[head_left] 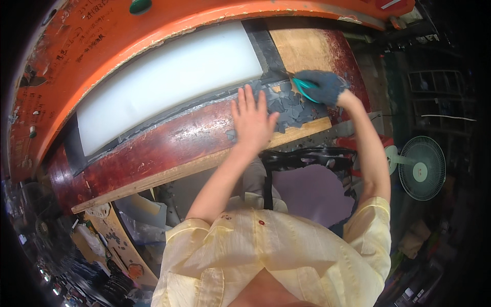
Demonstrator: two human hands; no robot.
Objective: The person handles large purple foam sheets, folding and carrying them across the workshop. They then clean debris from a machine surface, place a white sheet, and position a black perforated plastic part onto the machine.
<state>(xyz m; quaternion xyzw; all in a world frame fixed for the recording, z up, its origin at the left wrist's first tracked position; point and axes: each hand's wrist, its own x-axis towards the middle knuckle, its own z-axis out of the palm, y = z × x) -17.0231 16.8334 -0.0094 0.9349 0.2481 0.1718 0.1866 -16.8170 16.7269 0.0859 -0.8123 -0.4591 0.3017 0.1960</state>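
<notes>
The table [169, 153] is a dark red, glossy slab with a pale wooden front edge that runs from about 8 o'clock up to 3 o'clock of the view. Behind it a white board [169, 77] lies framed in grey, and an orange machine frame [102, 36] arches over that from 9 to 1 o'clock. Bare red surface stretches open toward 8 o'clock of the hands; toward 1 o'clock a patch of raw wood [302, 48] is uncovered.

A heap of small dark grey cut pieces [294, 105], flat and rounded like leather scraps, lies near the table's right end, close to its front edge. One stray piece sits just at 7 o'clock of the left hand.

The left hand [253, 120] is bare, laid flat with fingers spread and pointing to 12 o'clock, its fingertips touching the heap's left side; it grips nothing. The right hand [322, 87] wears a dark blue glove and is closed around a teal-handled tool [305, 88] at the heap's 1 o'clock edge. Both forearms reach up from pale yellow sleeves. A purple sheet [312, 192] lies below the table, and a fan [422, 169] stands at 3 o'clock.
</notes>
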